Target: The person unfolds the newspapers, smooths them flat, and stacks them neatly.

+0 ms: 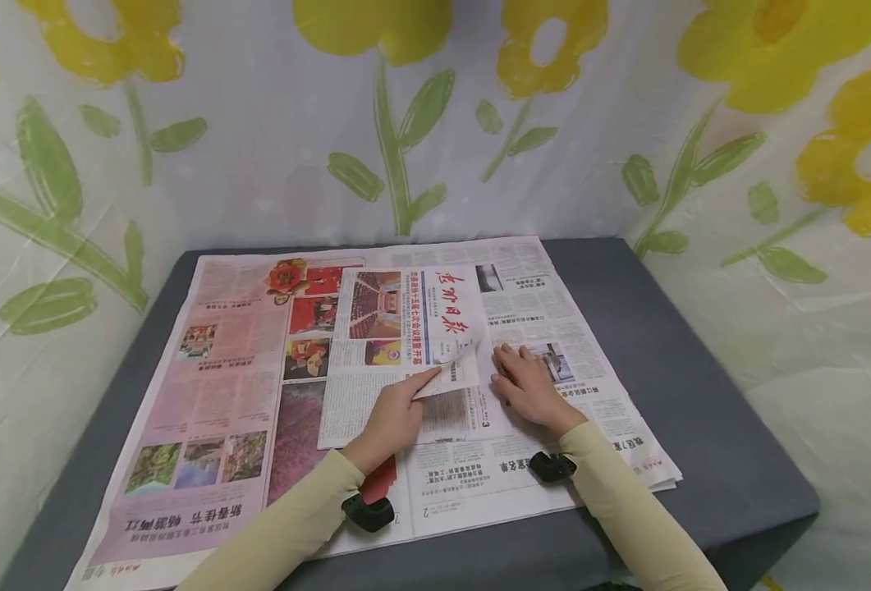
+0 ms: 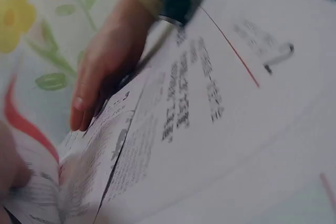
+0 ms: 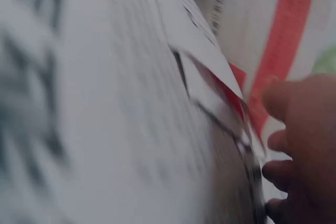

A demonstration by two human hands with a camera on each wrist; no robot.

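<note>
A smaller folded newspaper (image 1: 376,410) with a red masthead lies on larger spread newspaper sheets (image 1: 206,394). My left hand (image 1: 394,419) pinches a raised flap (image 1: 459,376) of the smaller newspaper between thumb and fingers. The flap bends up from the page near its lower right. Just right of it, my right hand (image 1: 531,390) rests on the paper with its fingers loosely bent, fingertips by the folded newspaper's right edge. In the left wrist view the right hand (image 2: 107,69) lies over the page. Fingers of the right hand (image 3: 304,145) show beside the lifted paper in the right wrist view.
The spread sheets cover most of a dark grey table (image 1: 701,427), overhanging its front edge at the left. Black wrist devices (image 1: 369,513) sit on both forearms. A curtain (image 1: 258,164) with printed yellow flowers surrounds the table at the back and sides.
</note>
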